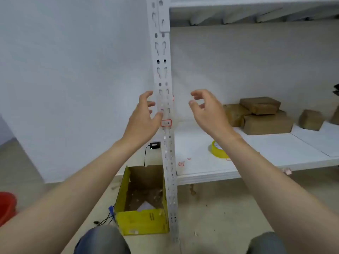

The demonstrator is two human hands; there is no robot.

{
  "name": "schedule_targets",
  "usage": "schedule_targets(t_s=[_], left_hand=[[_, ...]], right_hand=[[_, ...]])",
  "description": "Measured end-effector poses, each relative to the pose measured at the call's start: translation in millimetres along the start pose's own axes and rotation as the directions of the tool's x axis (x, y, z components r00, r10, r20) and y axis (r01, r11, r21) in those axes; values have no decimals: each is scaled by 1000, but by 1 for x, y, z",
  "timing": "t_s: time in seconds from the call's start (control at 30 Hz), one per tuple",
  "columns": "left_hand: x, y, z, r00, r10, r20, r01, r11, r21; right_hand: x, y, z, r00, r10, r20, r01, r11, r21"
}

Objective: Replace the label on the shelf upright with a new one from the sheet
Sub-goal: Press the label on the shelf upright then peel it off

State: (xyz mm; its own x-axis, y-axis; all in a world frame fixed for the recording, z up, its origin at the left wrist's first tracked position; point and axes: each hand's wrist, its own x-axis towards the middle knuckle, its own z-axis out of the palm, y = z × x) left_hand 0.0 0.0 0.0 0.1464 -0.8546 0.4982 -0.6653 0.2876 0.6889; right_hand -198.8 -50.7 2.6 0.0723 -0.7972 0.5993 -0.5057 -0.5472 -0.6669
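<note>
At the far left a red bucket (7, 206) sits on the floor, well clear of your work, and nearer in an open yellow carton (143, 224) stands just beside the foot of the shelf upright (166, 143), with a black adapter (155, 145) and its cord on the wall behind it. Your left hand (145, 116) is open and holds nothing, fingers loosely spread against the left face of the upright, thumb tip just above the label (166, 123). That red-bordered label is stuck on the front of the upright, a little above the level of the shelf board (275, 154). Expect it to be thin, light and limp, likely to tear if pulled fast, so lift a corner with a nail and peel slowly along the metal; the slotted holes around it may catch the edge. Your right hand (207, 109) hovers open and empty to the right of the upright, not touching it. On the shelf board near its front edge lie small red-bordered stickers (181, 163), and whether the sheet lies under them is not clear; a yellow tape roll (218, 150) is half hidden behind your right forearm, and brown parcels (260, 114) are stacked toward the back, none blocking the label
</note>
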Motion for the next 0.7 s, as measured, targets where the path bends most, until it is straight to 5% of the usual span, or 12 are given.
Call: schedule_targets(t_s=[0.13, 0.33, 0.57, 0.7], left_hand=[[-8, -13, 16, 967, -197, 160, 227, 953, -199], [-1, -55, 40, 964, -248, 97, 266, 914, -305], [24, -76, 66, 993, -112, -24, 80, 825, -560], [28, -87, 76, 996, 72, -59, -93, 828, -553]], right_hand=[[-14, 11, 20, 986, 141, 84, -152, 979, 139], [-22, 30, 52, 957, 225, 182, -272, 913, 305], [1, 43, 94, 967, 193, 166, -253, 798, 546], [2, 51, 111, 989, 113, 96, -148, 737, 659]])
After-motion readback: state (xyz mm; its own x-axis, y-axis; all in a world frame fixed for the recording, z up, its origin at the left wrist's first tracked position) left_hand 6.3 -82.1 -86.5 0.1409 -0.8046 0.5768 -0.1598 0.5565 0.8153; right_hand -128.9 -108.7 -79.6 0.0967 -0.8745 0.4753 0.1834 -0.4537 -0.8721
